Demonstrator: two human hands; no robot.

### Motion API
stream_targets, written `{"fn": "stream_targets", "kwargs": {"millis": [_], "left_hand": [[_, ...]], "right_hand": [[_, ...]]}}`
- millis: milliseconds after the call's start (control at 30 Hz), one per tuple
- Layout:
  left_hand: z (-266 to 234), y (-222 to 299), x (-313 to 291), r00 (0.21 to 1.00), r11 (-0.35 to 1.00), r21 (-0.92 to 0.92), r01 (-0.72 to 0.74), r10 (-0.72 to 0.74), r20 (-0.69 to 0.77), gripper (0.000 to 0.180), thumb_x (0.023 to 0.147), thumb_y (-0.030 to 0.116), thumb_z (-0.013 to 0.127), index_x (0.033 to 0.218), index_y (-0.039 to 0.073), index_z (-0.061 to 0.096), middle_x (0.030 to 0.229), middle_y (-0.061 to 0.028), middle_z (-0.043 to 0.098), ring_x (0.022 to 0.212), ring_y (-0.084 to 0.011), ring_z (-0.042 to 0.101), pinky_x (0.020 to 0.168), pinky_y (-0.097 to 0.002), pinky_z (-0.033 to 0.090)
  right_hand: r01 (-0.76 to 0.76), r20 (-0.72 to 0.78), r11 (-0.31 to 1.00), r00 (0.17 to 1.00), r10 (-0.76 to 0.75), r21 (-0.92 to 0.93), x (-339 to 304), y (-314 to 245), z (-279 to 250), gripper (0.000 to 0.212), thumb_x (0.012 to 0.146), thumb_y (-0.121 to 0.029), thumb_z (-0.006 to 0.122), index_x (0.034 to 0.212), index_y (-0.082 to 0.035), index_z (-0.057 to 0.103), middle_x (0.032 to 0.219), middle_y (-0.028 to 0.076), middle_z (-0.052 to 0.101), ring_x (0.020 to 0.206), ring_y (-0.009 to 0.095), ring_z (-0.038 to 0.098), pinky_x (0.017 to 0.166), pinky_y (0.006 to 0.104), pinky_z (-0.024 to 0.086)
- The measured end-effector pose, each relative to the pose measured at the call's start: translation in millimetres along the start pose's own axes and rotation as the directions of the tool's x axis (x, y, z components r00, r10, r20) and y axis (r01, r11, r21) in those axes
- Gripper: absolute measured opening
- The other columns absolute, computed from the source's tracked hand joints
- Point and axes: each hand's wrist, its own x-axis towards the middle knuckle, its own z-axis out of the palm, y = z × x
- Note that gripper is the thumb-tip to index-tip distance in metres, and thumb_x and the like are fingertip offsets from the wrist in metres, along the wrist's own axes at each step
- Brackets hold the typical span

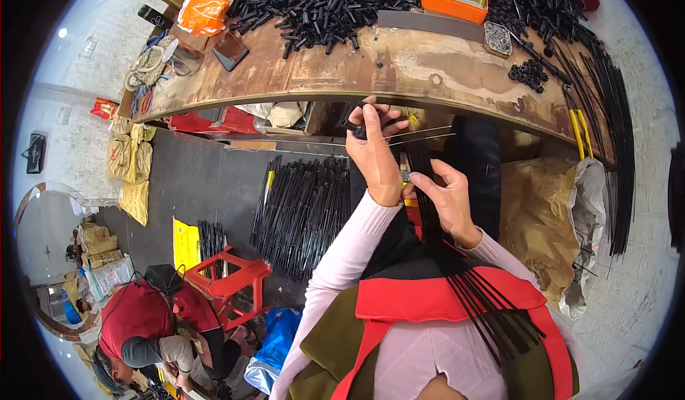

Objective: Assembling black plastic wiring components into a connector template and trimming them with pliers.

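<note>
My left hand (378, 154) is just off the table's near edge, fingers curled round a small black tubular piece (357, 129). Two thin light-coloured rods (424, 137) stick out sideways beside its fingers. Lower and to the right, my right hand (449, 196) is closed, its thumb lying across a bundle of thin black rods (432, 225). The bundle runs down over my red-edged apron (442, 296) and fans out at its lower end. A small silvery bit (405, 176) shows at my right thumb tip; what it belongs to is unclear.
On the wooden table (335, 68) lie a heap of black tubes (321, 7), an orange tin (454, 0) and a tray of small metal parts (497, 39). Black rods stand on the floor (303, 214). A red stool (232, 282) and another person (143, 318) are lower left; a sack (542, 221) is right.
</note>
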Motion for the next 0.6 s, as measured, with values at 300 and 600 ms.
{"fn": "stream_targets", "kwargs": {"millis": [300,600], "left_hand": [[-50,29,-1,0.868,0.884,-0.021,0.467,-0.454,0.202,0.023,0.097,0.018,0.062,0.113,0.001,0.060,0.100,-0.0092,0.065,0.092,-0.0192,0.068,0.086,-0.0295,0.058],[-42,34,-7,0.823,0.848,-0.036,0.529,-0.502,0.267,0.024,0.095,0.018,0.065,0.111,0.001,0.063,0.104,-0.0104,0.067,0.096,-0.0202,0.069,0.084,-0.0279,0.059]], "right_hand": [[0.002,-0.026,0.999,1.000,-0.001,0.049,-2,0,-7,0.020,0.092,-0.008,0.067,0.105,0.006,0.064,0.083,0.009,0.068,0.075,0.013,0.066,0.071,0.0272,0.057],[0.002,-0.020,0.998,1.000,0.000,0.061,-2,1,-2,0.019,0.091,-0.008,0.068,0.103,0.006,0.064,0.083,0.009,0.068,0.074,0.014,0.066,0.071,0.0271,0.057]]}}
